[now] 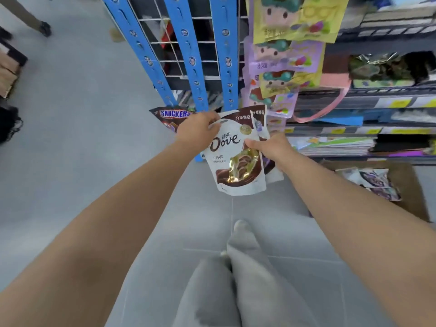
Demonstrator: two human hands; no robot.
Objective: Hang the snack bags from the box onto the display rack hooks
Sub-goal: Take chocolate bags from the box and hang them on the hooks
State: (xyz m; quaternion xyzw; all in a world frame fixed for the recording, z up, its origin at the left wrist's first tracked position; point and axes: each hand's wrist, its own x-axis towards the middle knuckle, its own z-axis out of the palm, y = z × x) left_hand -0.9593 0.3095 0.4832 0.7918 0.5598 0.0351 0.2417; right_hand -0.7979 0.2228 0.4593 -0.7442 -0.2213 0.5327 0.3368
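A white and brown Dove bag hangs in front of me below the blue rack strips. My left hand pinches its top left corner. My right hand grips its right edge, together with a second Dove bag behind it. A brown Snickers bag hangs at the bottom of the strips, just behind my left hand. The cardboard box lies on the floor at the right with several purple bags inside.
Colourful sweet bags hang on the rack's right side. Store shelves with goods run along the right. Grey tiled floor spreads to the left, where someone's shoe stands far off. My grey trouser legs are below.
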